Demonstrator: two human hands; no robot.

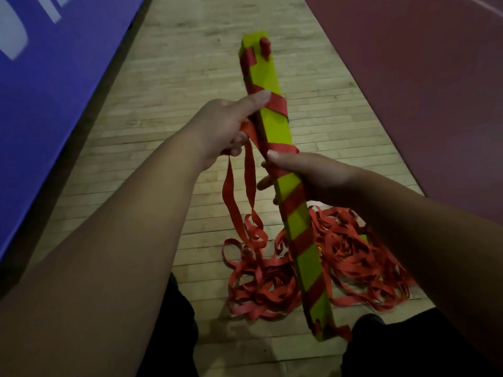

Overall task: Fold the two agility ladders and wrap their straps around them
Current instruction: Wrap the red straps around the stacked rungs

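Gripping one folded ladder (275,126), right hand (318,175); left hand (220,129) holds one looped strap (249,172).

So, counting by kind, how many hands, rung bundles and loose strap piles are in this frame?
Hands: 2, the left hand pinching the strap, the right hand gripping the rung bundle
Rung bundles: 1
Loose strap pile on the floor: 1
Total: 4
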